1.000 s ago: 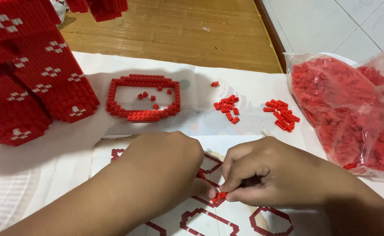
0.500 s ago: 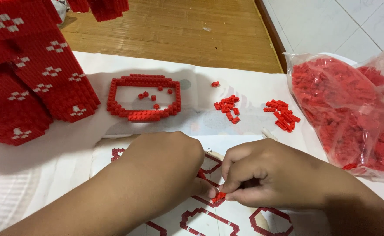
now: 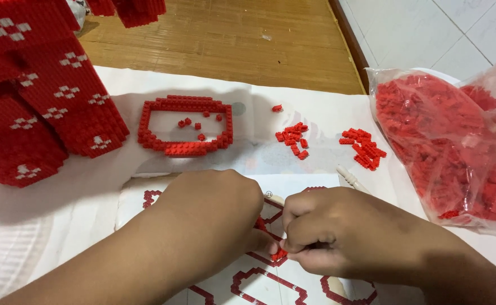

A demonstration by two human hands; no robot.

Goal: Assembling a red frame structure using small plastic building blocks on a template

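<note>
Both hands meet low centre over printed instruction sheet [image 3: 293,189]. Left hand [image 3: 214,209] curled, fingertips hidden, grip cannot tell. Right hand [image 3: 332,234] pinched narrow on small red brick piece [image 3: 278,255], sitting between both thumbs just above sheet. Judgement: piece tiny, light, rigid plastic, smooth so slips easily, stud joints pop apart under twist; take by side walls, fingertip pinch. Brick ring outline [image 3: 184,125] and loose brick piles [image 3: 293,138] well apart, bag of bricks [image 3: 457,147] at right
</note>
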